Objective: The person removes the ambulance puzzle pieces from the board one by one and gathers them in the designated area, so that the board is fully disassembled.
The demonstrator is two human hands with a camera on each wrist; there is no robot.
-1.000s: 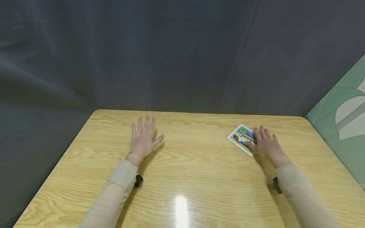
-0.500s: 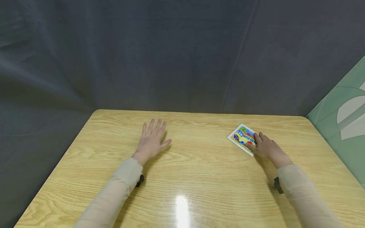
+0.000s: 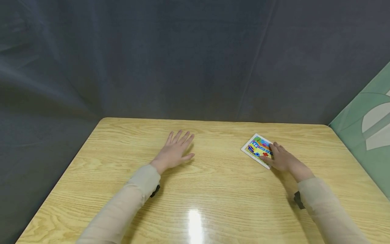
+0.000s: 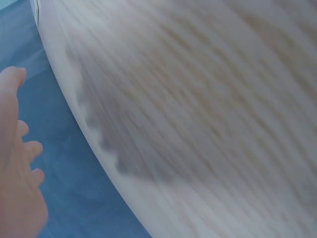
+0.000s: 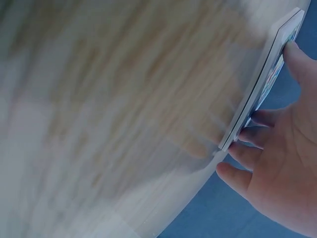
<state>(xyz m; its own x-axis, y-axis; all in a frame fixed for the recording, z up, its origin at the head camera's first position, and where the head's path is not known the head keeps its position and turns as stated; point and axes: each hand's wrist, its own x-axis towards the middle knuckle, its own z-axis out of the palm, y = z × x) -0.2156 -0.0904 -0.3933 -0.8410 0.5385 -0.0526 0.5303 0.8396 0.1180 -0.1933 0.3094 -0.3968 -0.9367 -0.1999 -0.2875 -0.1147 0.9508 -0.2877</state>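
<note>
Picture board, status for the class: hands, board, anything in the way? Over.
Left hand spread above table, holding nothing. Right hand touching board. Board picture side up. No obstruction seen.

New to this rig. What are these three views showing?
No robot here: these are a person's bare left hand and right hand. The head picture comes from a camera worn on the head, looking forward and down; the other two come from cameras worn on the wrists, each watching its own hand. A colourful picture board lies on the wooden table. The right hand touches its printed face; a firm grip can't be made out. The left hand is spread above the table, holding nothing.
</note>
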